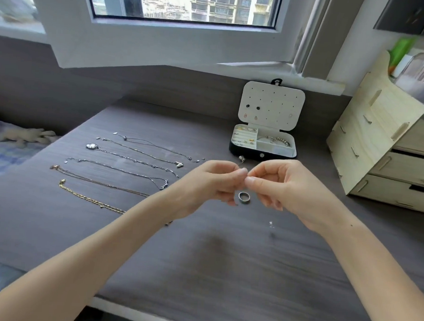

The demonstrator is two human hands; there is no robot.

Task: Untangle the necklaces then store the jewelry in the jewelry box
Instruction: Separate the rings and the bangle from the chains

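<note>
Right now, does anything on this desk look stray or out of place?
Mostly orderly: the necklaces lie in straight rows. Two loose bits stand out: a silver ring lies on the desk, and a tiny sparkly piece sits alone to its right, both outside the open jewelry box.

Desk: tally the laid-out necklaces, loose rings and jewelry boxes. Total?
Laid-out necklaces: 6
Loose ring: 1
Open jewelry box: 1
Total: 8
Not counted: whatever the left hand and right hand pinch between them, too small to identify.
</note>
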